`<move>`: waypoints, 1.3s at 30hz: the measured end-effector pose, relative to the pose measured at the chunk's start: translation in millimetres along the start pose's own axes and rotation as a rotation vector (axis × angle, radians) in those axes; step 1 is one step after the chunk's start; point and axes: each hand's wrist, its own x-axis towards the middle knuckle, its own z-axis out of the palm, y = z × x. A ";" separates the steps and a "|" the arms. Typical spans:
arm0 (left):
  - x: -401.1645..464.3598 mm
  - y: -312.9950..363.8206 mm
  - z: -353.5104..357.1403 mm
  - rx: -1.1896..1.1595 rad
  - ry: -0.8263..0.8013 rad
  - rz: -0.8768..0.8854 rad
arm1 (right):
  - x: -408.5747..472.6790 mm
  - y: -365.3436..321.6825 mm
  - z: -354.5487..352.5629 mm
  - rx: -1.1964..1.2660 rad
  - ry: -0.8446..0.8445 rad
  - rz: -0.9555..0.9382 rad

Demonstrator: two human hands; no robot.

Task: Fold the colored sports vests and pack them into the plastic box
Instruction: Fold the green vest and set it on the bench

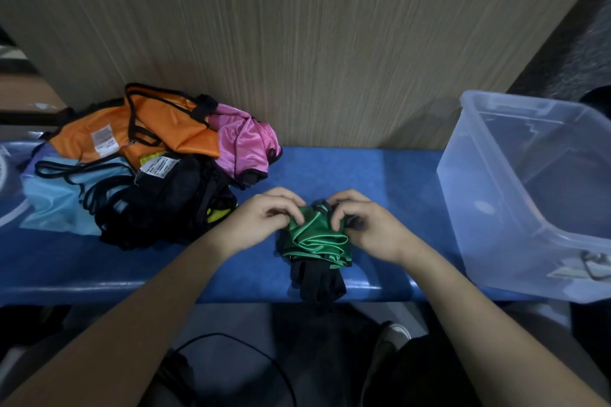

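Green vest (pixel 315 236) is bunched small on blue bench (pixel 380 175), pinched at its top by left hand (pixel 264 218) and right hand (pixel 370 225), fingers curled. Plastic box (pixel 515 241) is seen right, vest pile (pixel 139 162) left.
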 end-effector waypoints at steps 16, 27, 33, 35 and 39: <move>-18.0 14.8 25.4 0.169 -0.039 0.075 | -5.4 -2.9 4.6 -0.213 0.079 -0.111; -18.6 12.6 39.5 0.224 0.219 0.011 | -3.0 -7.3 17.6 -0.064 0.164 -0.198; -15.7 12.4 41.1 0.325 0.236 0.048 | -2.5 -5.3 16.3 0.036 0.091 -0.134; -16.2 12.0 38.8 0.368 0.181 0.060 | -4.3 -5.4 16.2 -0.022 0.033 -0.116; -19.9 9.3 30.3 0.482 0.097 0.105 | -8.6 -2.5 2.3 -0.447 -0.001 -0.059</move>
